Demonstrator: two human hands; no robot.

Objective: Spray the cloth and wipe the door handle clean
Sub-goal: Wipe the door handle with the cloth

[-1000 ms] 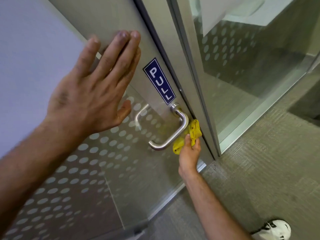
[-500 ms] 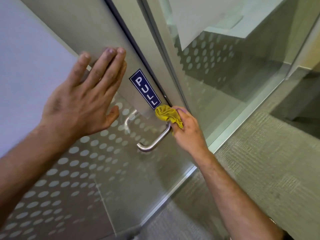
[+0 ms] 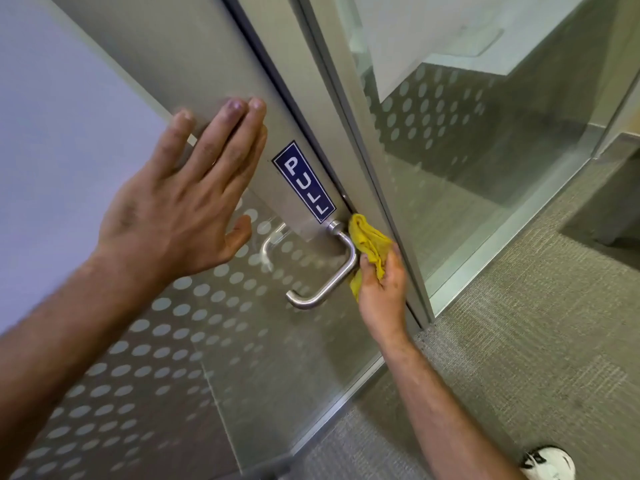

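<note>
A brushed steel door handle [image 3: 332, 278] curves out from the metal door stile under a blue PULL sign [image 3: 304, 181]. My right hand [image 3: 382, 289] holds a bunched yellow cloth [image 3: 369, 247] against the right side of the handle's upper bend, close to its round base. My left hand [image 3: 187, 199] lies flat on the door to the upper left of the handle, fingers spread, holding nothing. No spray bottle is in view.
The glass door [image 3: 194, 341] carries a band of frosted dots. A fixed glass panel [image 3: 467, 161] in a metal frame stands to the right. Grey carpet [image 3: 519, 358] covers the floor, and a white shoe [image 3: 549, 464] shows at the bottom right.
My right hand with the cloth rose from the handle's lower right to its top, then came back down to the right side of the bend. The left hand stayed flat on the door.
</note>
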